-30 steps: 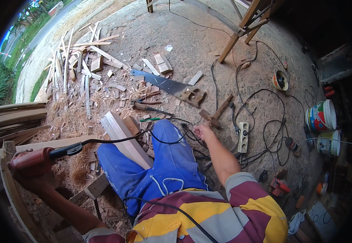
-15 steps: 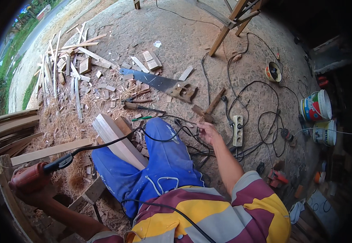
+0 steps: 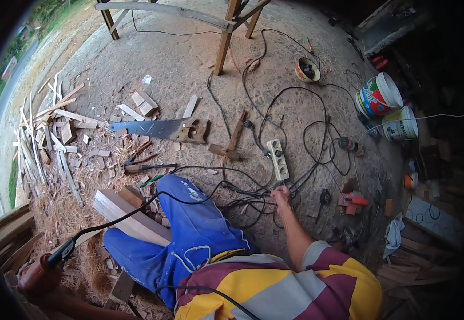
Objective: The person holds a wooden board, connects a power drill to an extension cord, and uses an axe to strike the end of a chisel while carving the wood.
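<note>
At the lower left my left hand (image 3: pixel 42 296) is wrapped round a red power tool (image 3: pixel 41 274), whose black cord (image 3: pixel 145 205) crosses over my knees. My right hand (image 3: pixel 281 198) is closed on a thin black cable (image 3: pixel 261 194) just below the cream power strip (image 3: pixel 279 160). Fingertips and cable overlap there, so the cable's end is hard to make out. A dark plug sits in the strip. Beside my left leg a thick squared wooden beam (image 3: pixel 130 216) lies at a slant.
A handsaw (image 3: pixel 157 129), a wooden-handled hammer (image 3: pixel 232 141) and offcuts lie ahead. Shavings and thin strips (image 3: pixel 34 138) cover the left. Tangled black cables run right toward a red tool (image 3: pixel 353 201) and paint buckets (image 3: pixel 378 95). A wooden stand (image 3: pixel 224 50) rises at the far side.
My view has swung to the right. The right hand has moved over the cables to the near end of the power strip. My left hand still holds the red tool.
</note>
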The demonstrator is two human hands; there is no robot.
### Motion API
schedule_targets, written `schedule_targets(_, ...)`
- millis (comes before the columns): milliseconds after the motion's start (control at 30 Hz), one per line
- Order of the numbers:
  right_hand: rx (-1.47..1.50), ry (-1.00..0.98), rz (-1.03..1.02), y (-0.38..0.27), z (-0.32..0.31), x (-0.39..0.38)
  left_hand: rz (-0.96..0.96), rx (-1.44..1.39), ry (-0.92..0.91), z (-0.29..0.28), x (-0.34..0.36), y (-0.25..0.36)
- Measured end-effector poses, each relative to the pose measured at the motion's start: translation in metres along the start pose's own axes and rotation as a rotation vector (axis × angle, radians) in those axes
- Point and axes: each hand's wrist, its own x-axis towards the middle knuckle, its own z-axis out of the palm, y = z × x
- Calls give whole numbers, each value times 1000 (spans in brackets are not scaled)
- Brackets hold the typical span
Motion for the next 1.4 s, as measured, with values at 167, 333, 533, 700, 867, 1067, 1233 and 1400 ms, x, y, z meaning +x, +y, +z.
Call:
schedule_targets(167,263,78,-48,-26,-24,17,392,656,-273,13,-9,-46)
schedule_targets(333,-7,52,-40,-37,-46,63,259,279,-1,19,-21,-52)
schedule_targets(533,-97,-128,68,-59,-51,75,-224,-661,137,29,-47,-38)
schedule_targets(700,-413,-340,241,-43,-49,52,-310,-905,121,37,-73,-86)
schedule_targets(867,-1067,-135,-163,8,-36,12,-72,-161,197,8,-45,-22)
schedule_targets(1067,-788,-384,-440,-42,65,-63,-518,-1164,97,3,-44,-6)
schedule_targets(1233,-1051,-303,-334,33,133,-66,-485,-1176,123,-5,-25,23)
schedule_targets(1400,-630,-327,-359,34,108,-66,-551,-1579,-88,-4,-32,-5)
